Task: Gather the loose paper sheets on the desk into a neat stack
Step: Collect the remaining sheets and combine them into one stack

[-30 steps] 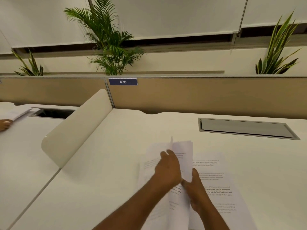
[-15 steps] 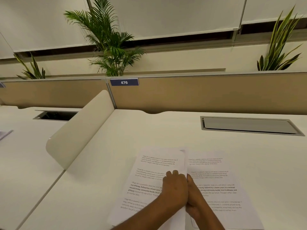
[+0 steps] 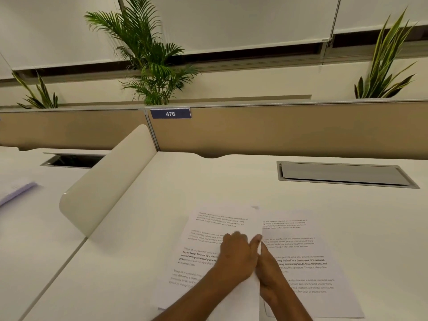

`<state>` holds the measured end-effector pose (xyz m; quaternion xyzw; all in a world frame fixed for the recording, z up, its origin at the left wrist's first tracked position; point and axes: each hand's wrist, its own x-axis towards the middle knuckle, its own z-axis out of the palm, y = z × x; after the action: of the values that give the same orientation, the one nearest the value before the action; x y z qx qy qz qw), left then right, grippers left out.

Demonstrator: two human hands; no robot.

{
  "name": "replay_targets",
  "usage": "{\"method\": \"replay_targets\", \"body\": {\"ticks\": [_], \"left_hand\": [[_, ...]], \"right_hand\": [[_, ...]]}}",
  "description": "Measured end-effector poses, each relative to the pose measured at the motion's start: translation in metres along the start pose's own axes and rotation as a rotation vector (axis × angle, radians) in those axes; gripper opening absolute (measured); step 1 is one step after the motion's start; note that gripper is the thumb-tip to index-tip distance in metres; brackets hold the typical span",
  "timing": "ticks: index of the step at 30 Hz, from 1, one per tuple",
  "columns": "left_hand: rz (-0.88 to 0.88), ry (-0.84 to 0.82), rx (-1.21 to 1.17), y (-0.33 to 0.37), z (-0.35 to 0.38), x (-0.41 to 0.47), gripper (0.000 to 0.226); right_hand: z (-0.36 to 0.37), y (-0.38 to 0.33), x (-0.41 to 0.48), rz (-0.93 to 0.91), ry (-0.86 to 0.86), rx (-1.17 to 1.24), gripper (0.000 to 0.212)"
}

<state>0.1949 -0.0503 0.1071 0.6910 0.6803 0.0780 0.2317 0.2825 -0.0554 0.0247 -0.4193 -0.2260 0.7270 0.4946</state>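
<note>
left hand [image 3: 238, 256] pressed flat on the left sheet [image 3: 208, 242], right hand [image 3: 269, 272] pinching its edge, second sheet [image 3: 308, 262] just right, white counter [image 3: 162, 205], lower middle of frame

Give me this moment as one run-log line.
phase: gathering | left hand: flat on left sheet | right hand: at its right edge | right sheet: flat on desk, beside

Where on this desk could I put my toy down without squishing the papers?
Bare desk lies between the printed sheets and the grey hatch, and left of them up to the curved divider. It is crowded in front, where the left hand and right hand press the sheets.
</note>
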Motion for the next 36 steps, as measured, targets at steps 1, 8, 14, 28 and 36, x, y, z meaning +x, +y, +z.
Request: {"method": "replay_targets", "body": {"ticks": [1,8,14,28,36], "left_hand": [[0.032,0.112,-0.074,-0.007,-0.008,0.003,0.070],[-0.267,0.444,-0.427,-0.104,-0.077,0.025,0.064],[-0.269,-0.293,-1.153,-0.167,-0.073,0.019,0.058],[-0.210,-0.226,-1.337,-0.224,-0.029,0.015,0.051],[-0.206,-0.109,-1.387,-0.247,-0.038,0.021,0.046]], "right_hand": [[0.000,-0.004,-0.002,-0.038,-0.037,0.030,0.031],[-0.018,-0.020,-0.001,-0.084,0.026,-0.012,0.032],[-0.002,-0.026,-0.001,-0.088,0.023,-0.144,0.033],[0.017,-0.016,0.010,-0.074,0.199,-0.837,0.043],[-0.075,-0.063,-0.005,0.021,1.072,-1.318,0.056]]}}
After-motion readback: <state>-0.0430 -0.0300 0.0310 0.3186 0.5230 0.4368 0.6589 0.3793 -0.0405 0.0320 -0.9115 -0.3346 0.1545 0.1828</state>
